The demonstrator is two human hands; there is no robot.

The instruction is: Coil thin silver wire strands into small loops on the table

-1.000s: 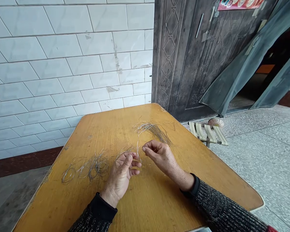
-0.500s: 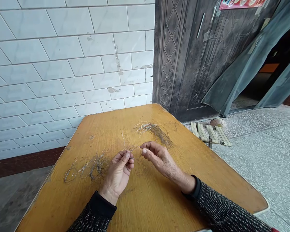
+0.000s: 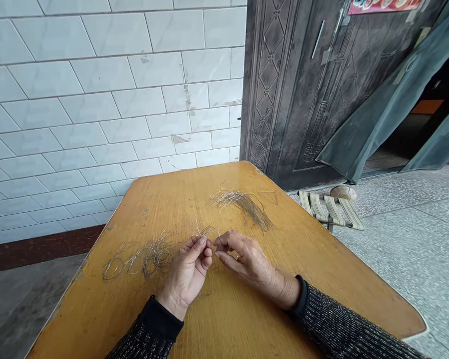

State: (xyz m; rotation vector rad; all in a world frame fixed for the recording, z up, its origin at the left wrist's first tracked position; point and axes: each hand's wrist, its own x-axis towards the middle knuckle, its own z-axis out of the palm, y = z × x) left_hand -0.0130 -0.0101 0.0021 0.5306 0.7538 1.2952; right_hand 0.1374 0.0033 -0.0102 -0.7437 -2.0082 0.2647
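My left hand (image 3: 189,267) is closed, with thumb and forefinger pinching a thin metal wire (image 3: 197,225). One end of this wire sticks up above the fingers, and a curved part runs toward my right hand (image 3: 247,254). That hand is close by on the right, its thumb and forefinger curved with a small gap between the tips. The wire's bend passes by its forefinger; contact is too fine to make out. Left of my hands lie several coiled wires (image 3: 149,257) on the table. Beyond my right hand rests a loose bundle of wires (image 3: 247,204).
The wooden table (image 3: 164,199) has a pale edge and reaches toward a white tiled wall (image 3: 108,75). A dark patterned door (image 3: 284,99) stands behind it. At right are a strapped folding stool (image 3: 329,207), a ball (image 3: 343,193) and a grey-green curtain (image 3: 374,114).
My right hand has come slightly down and closer to my left hand, its fingertips now near the left fingers. The wire's upright end looks shorter. The view has shifted a little.
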